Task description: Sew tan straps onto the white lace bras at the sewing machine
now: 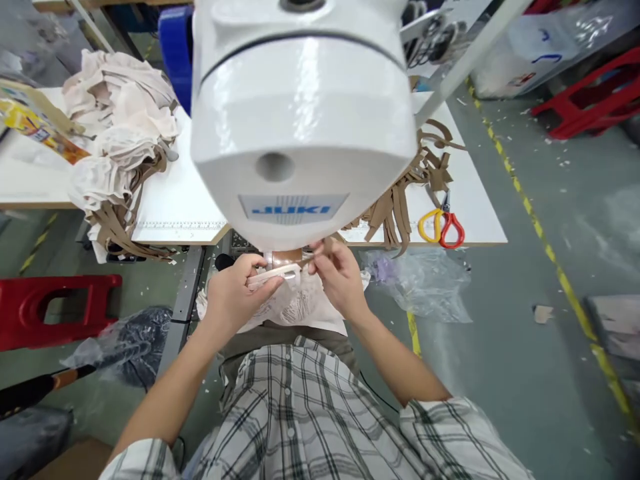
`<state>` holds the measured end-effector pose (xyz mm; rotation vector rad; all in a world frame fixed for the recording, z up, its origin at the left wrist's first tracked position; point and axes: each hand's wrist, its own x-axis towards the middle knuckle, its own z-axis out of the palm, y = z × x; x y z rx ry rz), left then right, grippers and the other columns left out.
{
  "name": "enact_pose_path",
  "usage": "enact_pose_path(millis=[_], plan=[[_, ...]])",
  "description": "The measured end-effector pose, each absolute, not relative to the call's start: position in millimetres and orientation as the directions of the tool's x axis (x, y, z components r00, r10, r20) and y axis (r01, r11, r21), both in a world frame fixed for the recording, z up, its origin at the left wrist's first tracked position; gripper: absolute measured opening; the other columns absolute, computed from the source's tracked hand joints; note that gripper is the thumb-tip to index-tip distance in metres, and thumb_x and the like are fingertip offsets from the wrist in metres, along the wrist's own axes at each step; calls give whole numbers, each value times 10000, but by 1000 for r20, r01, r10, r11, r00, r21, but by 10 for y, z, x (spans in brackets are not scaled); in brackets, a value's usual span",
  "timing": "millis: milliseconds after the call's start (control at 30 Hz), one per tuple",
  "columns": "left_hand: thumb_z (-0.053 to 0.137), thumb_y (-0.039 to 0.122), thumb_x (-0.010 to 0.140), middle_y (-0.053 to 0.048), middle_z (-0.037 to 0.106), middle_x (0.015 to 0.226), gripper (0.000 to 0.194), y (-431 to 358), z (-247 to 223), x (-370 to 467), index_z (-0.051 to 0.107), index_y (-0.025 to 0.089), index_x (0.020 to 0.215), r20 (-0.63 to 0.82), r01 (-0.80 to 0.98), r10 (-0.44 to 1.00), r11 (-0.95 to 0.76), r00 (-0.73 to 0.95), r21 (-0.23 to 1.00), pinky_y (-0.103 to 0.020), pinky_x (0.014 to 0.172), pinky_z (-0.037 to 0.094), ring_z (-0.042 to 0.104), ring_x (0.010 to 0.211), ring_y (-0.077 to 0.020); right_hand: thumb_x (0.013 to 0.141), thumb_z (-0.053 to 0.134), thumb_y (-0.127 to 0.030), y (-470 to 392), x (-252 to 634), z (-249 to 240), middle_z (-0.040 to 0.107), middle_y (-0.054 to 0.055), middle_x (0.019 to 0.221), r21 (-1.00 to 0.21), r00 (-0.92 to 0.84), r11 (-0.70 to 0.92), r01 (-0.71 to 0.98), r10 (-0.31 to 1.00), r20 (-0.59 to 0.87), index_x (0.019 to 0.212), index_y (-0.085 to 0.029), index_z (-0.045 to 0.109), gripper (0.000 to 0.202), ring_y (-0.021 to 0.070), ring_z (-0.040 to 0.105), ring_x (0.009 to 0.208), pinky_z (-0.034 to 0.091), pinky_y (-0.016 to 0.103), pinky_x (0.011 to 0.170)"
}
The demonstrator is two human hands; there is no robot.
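Observation:
The white head of a sewing machine (pixel 305 120) fills the upper middle and hides the needle area. Just below it, my left hand (pixel 233 293) pinches the folded edge of a pale pink fabric piece (pixel 270 275) between thumb and fingers. A small shiny spot shows on that edge; I cannot make out what it is. My right hand (pixel 343 277) has its fingertips pressed together at the end of a thin brown fabric strip (pixel 307 259), close under the machine head. White patterned lace fabric (pixel 300 303) hangs below both hands, over my lap.
On the white table (pixel 175 207), a heap of pale and brown fabric pieces (pixel 120 127) lies left beside a yellow packet (pixel 40 127). Brown strips (pixel 400 200) and scissors with red and yellow handles (pixel 443 227) lie right. Red stools (pixel 60 310) stand on the floor.

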<state>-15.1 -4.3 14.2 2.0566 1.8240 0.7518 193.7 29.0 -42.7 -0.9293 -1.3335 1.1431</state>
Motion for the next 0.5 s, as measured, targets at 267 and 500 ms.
enact_pose_path(millis=[267,500], plan=[[505,442,938,-1,460,483,403,-289,-137,-206,544,227,599,602,856,781,-416,164,306,-314,533,249,424,492,-149,892,617,-138,-568,1983,-188,767,20,965,-814,-490,541,-212,662,567,1375,-321,542,522,171,752,817,631,293,718],[479,282,913,-13,491,508,318,-415,-200,-152,593,216,623,565,856,822,-344,75,386,-288,551,283,448,522,-154,878,644,-117,-647,1885,-124,768,46,1021,-760,-449,628,-167,638,626,1328,-273,582,481,177,744,932,626,297,817]])
